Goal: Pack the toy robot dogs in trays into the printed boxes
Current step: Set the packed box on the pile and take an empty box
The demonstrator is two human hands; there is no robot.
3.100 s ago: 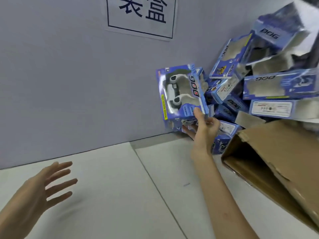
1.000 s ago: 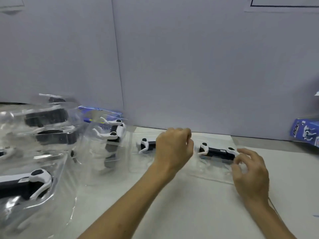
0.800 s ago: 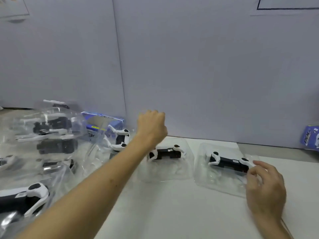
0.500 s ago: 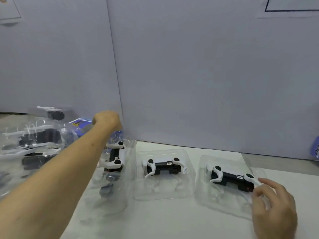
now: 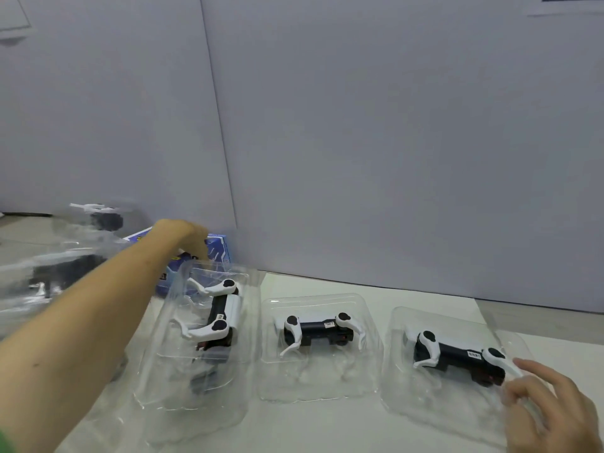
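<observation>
Three clear plastic trays lie in a row on the white table, each with a black-and-white toy robot dog. The left tray (image 5: 170,364) holds a dog (image 5: 224,317) turned lengthwise. The middle tray (image 5: 313,380) holds a dog (image 5: 322,331) on its side. So does the right tray (image 5: 434,400), with its dog (image 5: 457,356). My left hand (image 5: 188,238) reaches over the left tray, fingers curled down on a blue printed box (image 5: 219,250) by the wall. My right hand (image 5: 552,410) pinches the right tray's right rim, the index finger by the dog's leg.
A blurred heap of more clear trays with dogs (image 5: 62,273) fills the far left. A grey wall panel (image 5: 392,142) stands right behind the trays. Bare white table (image 5: 327,426) lies in front of the row.
My left hand has moved left from the middle tray to the blue box behind the left tray. My right hand stays at the right tray's rim. The view has shifted closer.
</observation>
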